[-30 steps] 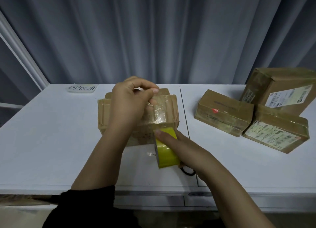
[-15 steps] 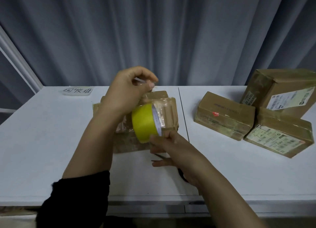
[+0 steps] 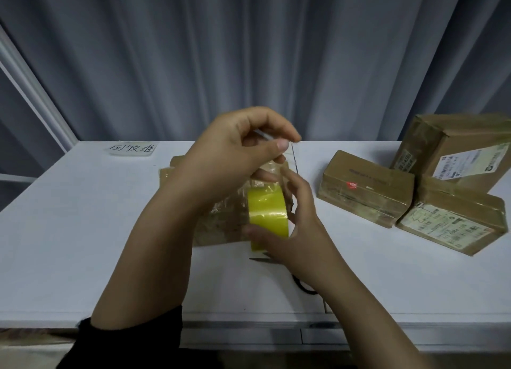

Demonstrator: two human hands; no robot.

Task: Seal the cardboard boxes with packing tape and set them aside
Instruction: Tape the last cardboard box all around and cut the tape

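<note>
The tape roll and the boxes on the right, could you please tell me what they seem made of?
The tape roll looks like glossy yellowish plastic film, given its sheen. The boxes look like brown cardboard, mostly dull, with paper labels.

Box pile (image 3: pixel 453 202) right of tape roll (image 3: pixel 266 211)

paper note (image 3: pixel 132 149): handwritten "回收", last character unclear | box labels (image 3: pixel 445 229): unreadable

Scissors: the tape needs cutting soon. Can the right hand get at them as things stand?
Probably not yet: the right hand grips the tape roll. The scissors lie uncovered on the table just beneath its wrist, so freeing that hand should suffice.
</note>
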